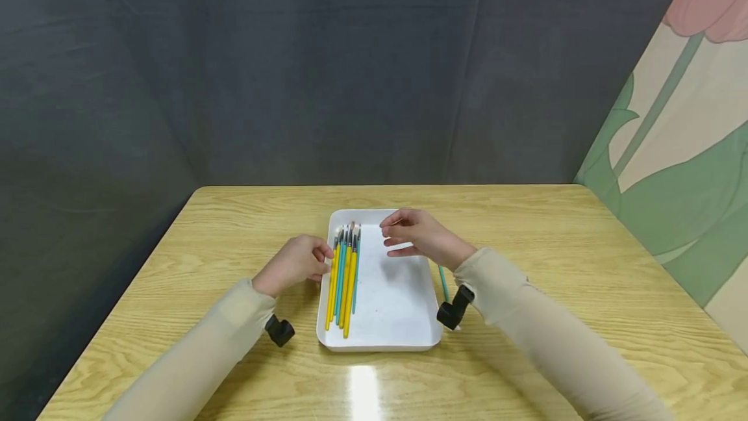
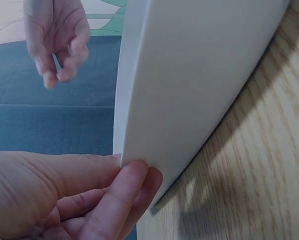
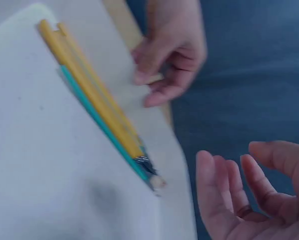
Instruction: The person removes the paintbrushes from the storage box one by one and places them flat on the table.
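A white rectangular tray (image 1: 397, 310) lies on the table, with several yellow and teal paintbrushes (image 1: 347, 284) side by side along its left part, bristles toward the far end. My left hand (image 1: 298, 260) pinches the tray's left rim; in the left wrist view the thumb is over the edge and the fingertips (image 2: 132, 172) press the outer wall. Above the tray's far right part hovers my right hand (image 1: 417, 236), its fingers relaxed and holding nothing. The right wrist view shows that hand (image 3: 249, 200) beside the brushes (image 3: 92, 92), apart from them.
Just right of the tray a teal stick (image 1: 443, 281) lies on the wooden table (image 1: 526, 232), partly hidden by the right wrist's black camera (image 1: 456, 307). A dark curtain (image 1: 350, 83) hangs behind the table, and a flower-patterned panel (image 1: 672, 167) stands at the right.
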Demonstrator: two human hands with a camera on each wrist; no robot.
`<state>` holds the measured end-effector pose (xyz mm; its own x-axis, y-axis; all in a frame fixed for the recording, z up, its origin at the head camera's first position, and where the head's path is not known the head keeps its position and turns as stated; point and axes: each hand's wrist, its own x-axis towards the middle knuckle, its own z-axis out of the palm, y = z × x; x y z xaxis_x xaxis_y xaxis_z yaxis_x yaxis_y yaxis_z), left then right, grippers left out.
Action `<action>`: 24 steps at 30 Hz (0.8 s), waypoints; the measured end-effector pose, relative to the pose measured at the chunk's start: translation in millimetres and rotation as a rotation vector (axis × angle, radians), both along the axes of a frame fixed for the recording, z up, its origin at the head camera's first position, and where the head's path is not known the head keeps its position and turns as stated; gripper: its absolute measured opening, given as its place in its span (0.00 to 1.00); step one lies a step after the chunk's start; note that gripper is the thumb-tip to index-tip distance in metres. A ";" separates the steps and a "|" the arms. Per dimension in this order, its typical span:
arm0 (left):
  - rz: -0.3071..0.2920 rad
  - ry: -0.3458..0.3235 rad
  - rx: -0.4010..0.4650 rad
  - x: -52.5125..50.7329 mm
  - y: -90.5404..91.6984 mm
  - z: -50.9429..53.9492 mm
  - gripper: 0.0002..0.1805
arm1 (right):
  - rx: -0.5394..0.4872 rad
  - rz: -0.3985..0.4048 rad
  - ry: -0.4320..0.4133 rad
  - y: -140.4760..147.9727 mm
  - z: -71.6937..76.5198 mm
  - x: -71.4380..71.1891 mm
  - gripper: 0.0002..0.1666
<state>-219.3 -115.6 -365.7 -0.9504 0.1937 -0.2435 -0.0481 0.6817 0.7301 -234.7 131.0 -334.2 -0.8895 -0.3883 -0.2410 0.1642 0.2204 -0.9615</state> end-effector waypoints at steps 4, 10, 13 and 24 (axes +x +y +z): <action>-0.001 0.001 -0.001 0.2 0.6 0.2 0.09 | 0.038 -0.030 -0.053 -19.6 -10.4 -3.5 0.16; 0.002 0.003 0.000 0.2 1.5 0.0 0.09 | 0.123 -0.074 -0.075 -37.7 -27.3 -14.0 0.16; -0.007 0.002 0.006 -0.8 3.2 -0.1 0.09 | 0.187 -0.100 -0.065 -42.8 -34.2 -19.1 0.13; -0.015 0.003 -0.002 -2.3 2.8 -2.3 0.08 | 0.333 -0.144 -0.024 -59.0 -53.6 -22.5 0.07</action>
